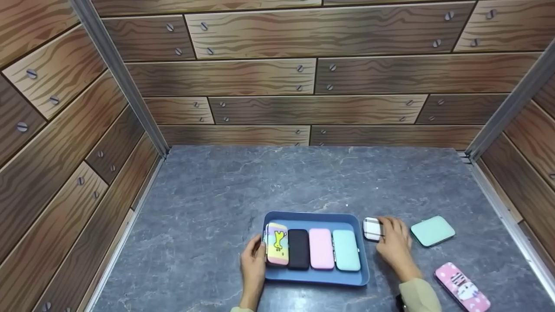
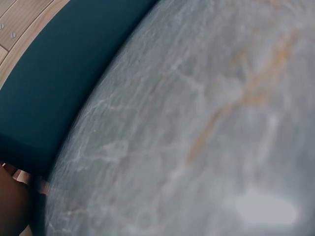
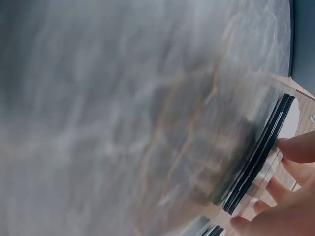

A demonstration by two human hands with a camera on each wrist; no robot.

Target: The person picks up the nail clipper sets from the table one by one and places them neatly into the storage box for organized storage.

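Observation:
A blue tray (image 1: pixel 316 278) stands on the table, with my left hand (image 1: pixel 253 264) holding its left rim. Inside, side by side, lie a pastel case with a yellow cartoon animal (image 1: pixel 277 245), a black case (image 1: pixel 298 249), a pink case (image 1: pixel 321 249) and a mint case (image 1: pixel 346 250). Just right of the tray, my right hand (image 1: pixel 395 242) grips a small white case with dark lines (image 1: pixel 372 229), partly covered by the fingers. In the right wrist view, thumb and fingers touch that white case (image 3: pixel 263 155), whose dark rim shows. The left wrist view shows the tray's outer wall (image 2: pixel 64 73).
Another mint case (image 1: pixel 432 231) lies to the right of my right hand. Nearer the front right is a pink case with a cartoon figure (image 1: pixel 463 287). Wood-patterned walls (image 1: pixel 260 78) enclose the grey marbled table (image 1: pixel 217 186) at the back and sides.

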